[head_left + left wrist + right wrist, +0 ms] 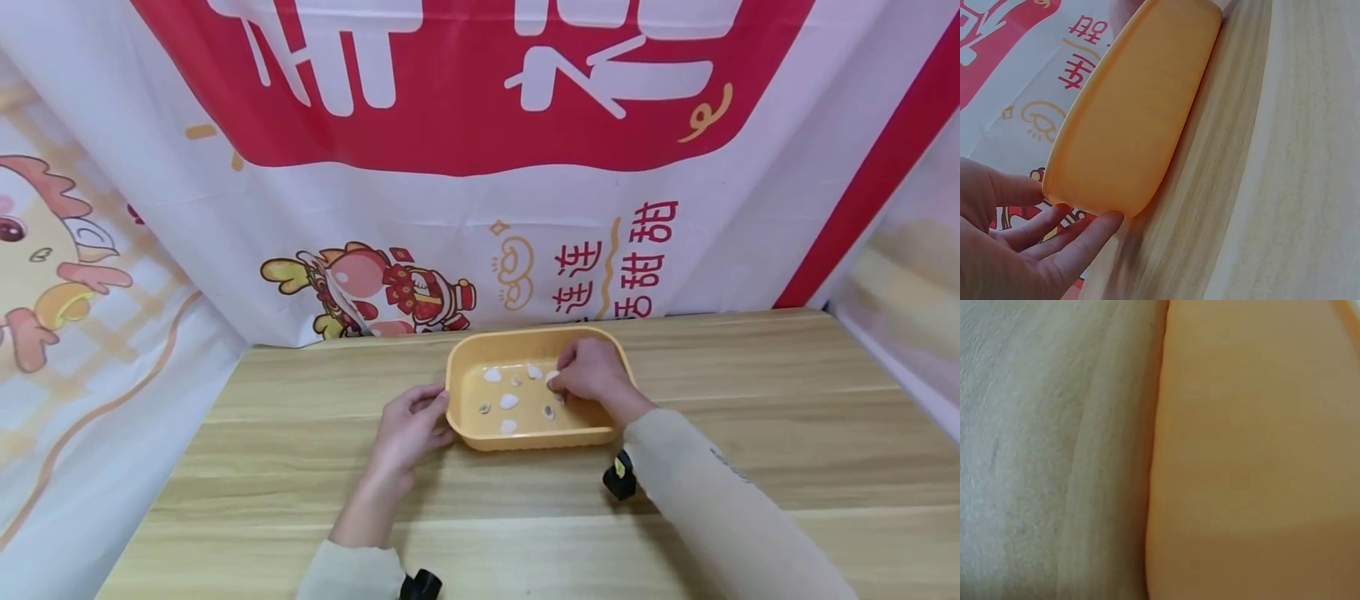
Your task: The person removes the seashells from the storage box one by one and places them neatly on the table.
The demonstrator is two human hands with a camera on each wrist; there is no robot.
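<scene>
A yellow plastic basin [540, 440] stands on the wooden table, with several small white and greyish shells [509, 401] scattered over its floor. My left hand [408, 427] grips the basin's left end, one digit at the rim and the other fingers against the outer wall; the left wrist view shows this hand [1029, 240] close up. Inside the right part of the basin, my right hand [595, 368] has its fingertips together on a white shell [552, 376], partly covered by them. In the right wrist view only the basin's outer wall [1254, 450] shows, without the hand.
The wooden table [300, 475] extends to both sides and in front of the basin. Just behind the basin hangs a white and red printed cloth [450, 208]. More printed cloth [75, 333] borders the left side. Dark wrist cameras [619, 477] sit below the sleeves.
</scene>
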